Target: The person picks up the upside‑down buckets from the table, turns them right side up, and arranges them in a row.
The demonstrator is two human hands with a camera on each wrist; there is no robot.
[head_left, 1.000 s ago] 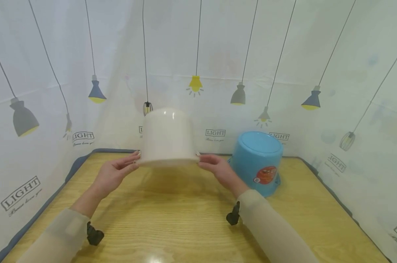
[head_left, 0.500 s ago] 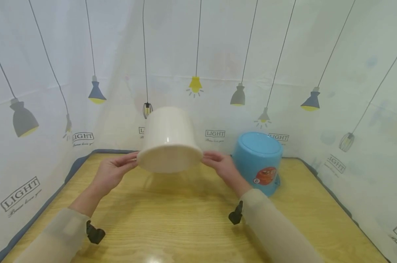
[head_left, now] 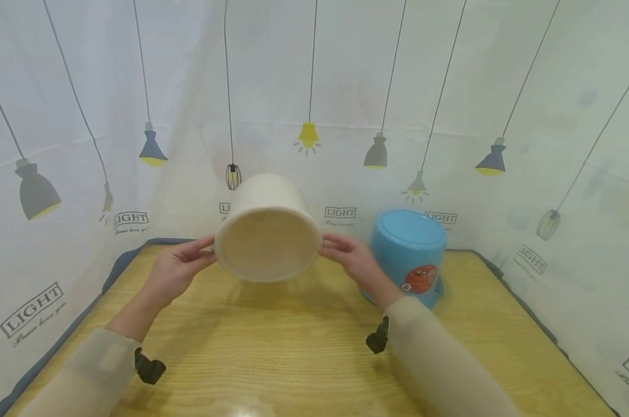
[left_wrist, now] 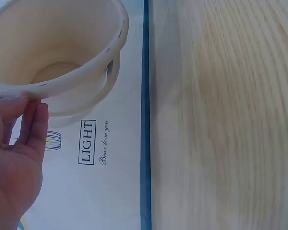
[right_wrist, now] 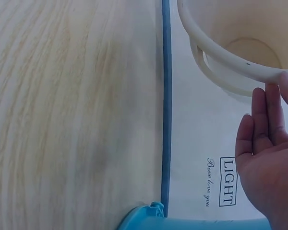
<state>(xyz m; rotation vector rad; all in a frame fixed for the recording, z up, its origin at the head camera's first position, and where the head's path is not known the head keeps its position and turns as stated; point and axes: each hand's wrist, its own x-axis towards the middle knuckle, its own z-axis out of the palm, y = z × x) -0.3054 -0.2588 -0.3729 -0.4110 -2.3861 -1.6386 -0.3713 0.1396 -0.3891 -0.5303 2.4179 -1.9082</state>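
A cream-white bucket [head_left: 267, 243] is held in the air above the table, tipped so its open mouth faces me. Its inside looks bare in both wrist views, and a handle [left_wrist: 98, 98] hangs below its rim. My left hand [head_left: 176, 269] pinches the rim at the left side between thumb and fingers. On the opposite side my right hand [head_left: 353, 263] pinches the rim the same way. A blue bucket [head_left: 408, 249] with a red label stands upside down on the table, just behind my right forearm.
The wooden table [head_left: 273, 359] has a dark blue edge at the back and sides. A white curtain [head_left: 273, 75] printed with lamps hangs close around it. In the right wrist view the blue bucket's rim [right_wrist: 197, 224] shows at the bottom.
The white bucket has tilted from bottom-up to mouth towards me, both hands keeping hold of its rim. The right hand has shifted slightly right. The blue bucket has stayed in place.
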